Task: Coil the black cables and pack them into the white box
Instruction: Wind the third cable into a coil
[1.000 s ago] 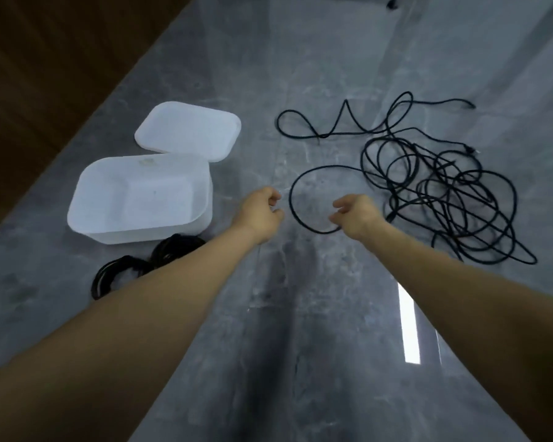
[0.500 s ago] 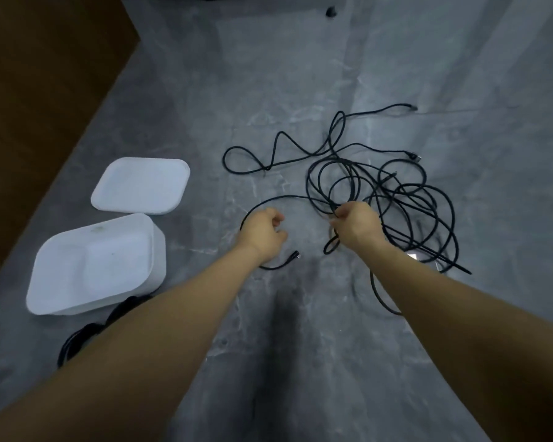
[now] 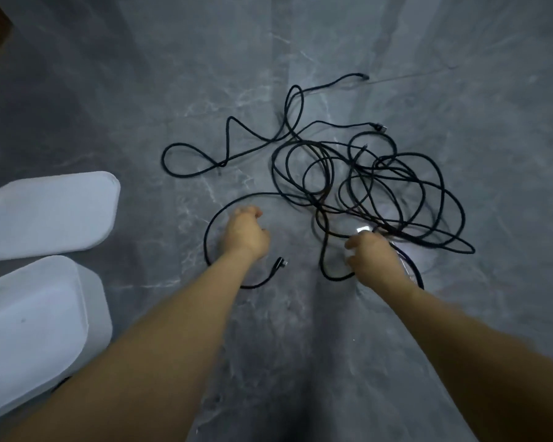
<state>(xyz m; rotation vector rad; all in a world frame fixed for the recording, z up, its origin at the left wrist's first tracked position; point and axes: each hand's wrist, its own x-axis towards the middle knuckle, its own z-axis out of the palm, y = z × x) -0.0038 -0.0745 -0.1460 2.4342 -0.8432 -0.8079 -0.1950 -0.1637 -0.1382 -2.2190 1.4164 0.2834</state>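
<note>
- We're looking down at a grey marble tabletop [image 3: 300, 52], and the black cables [image 3: 380, 193] sprawl over its middle and right in one loose tangle, not coiled.
- One long strand [image 3: 224, 148] wanders off to the left of the tangle in a wavy loop, and a plug end [image 3: 363, 76] lies at the far top, well clear of the pile.
- The white box [image 3: 45, 320] sits open at the lower left, its near corner cut off by the frame edge; we see no cable inside it.
- The white lid [image 3: 51, 212] lies flat just beyond the box, apart from the cables.
- The left hand [image 3: 245, 234] hovers over a curved strand [image 3: 211, 224] that arcs round it, fingers curled; whether they pinch that strand we cannot tell, since the knuckles hide the fingertips.
- That strand's plug [image 3: 281, 263] lies on the tabletop just right of the left wrist.
- The right hand [image 3: 371, 253] is down at the near edge of the tangle, fingers curled among the strands; it is blurred, so we cannot tell if anything is gripped.
- A bright glare spot [image 3: 363, 229] on the tabletop sits right at the right hand's knuckles and washes out the cables there.
- Both forearms cover the tabletop below the hands, and a dark sliver by the box's lower edge is too hidden to name.
</note>
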